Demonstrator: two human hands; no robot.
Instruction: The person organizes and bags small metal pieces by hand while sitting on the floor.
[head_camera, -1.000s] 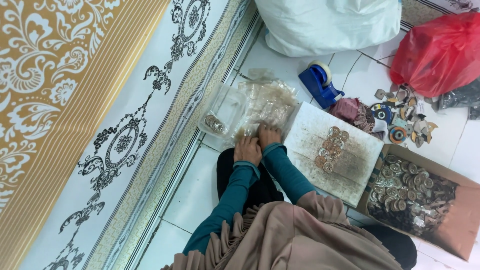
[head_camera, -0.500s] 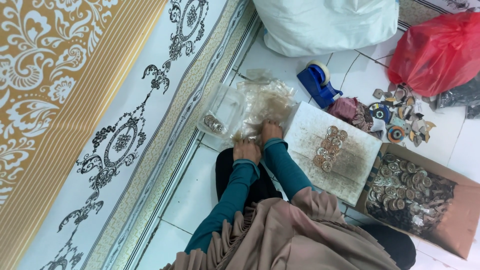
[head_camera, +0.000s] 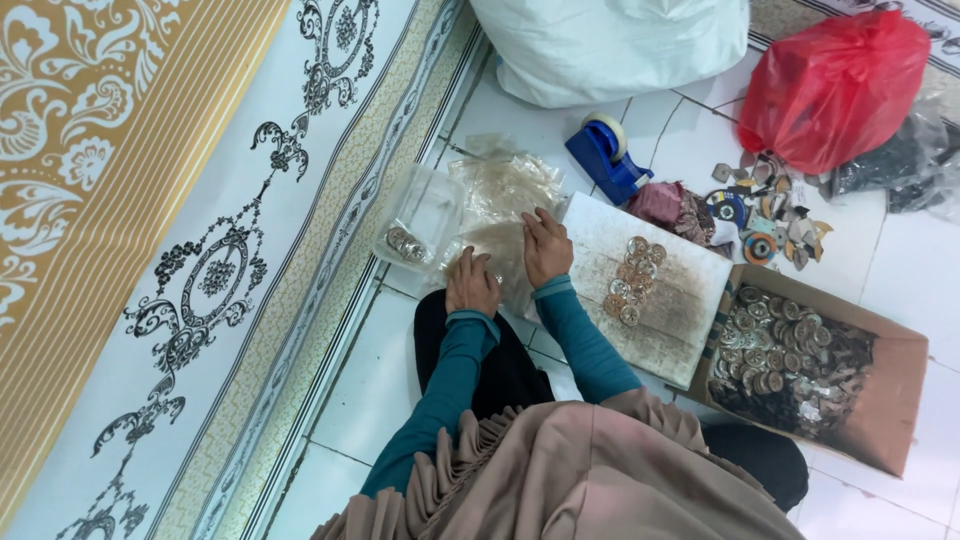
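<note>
My left hand (head_camera: 472, 283) is curled over a small clear plastic bag (head_camera: 497, 262) on the floor in front of my knees. My right hand (head_camera: 546, 245) lies just to its right, fingers pinching the same bag at the edge of a pile of clear plastic bags (head_camera: 505, 190). To the right of my right hand lies a white board (head_camera: 672, 310) with a cluster of round metallic buttons (head_camera: 632, 283) on it. Both teal sleeves reach forward over my lap.
A clear plastic tub (head_camera: 425, 215) with a few buttons sits left of the bags. A cardboard box (head_camera: 895, 400) full of buttons stands at the right. Behind are a blue tape dispenser (head_camera: 605, 160), a red bag (head_camera: 835, 85), a white sack (head_camera: 610, 45) and a patterned carpet (head_camera: 180, 200) on the left.
My hands have drawn slightly apart on the plastic bag, the right one edging forward. Everything else stays where it was.
</note>
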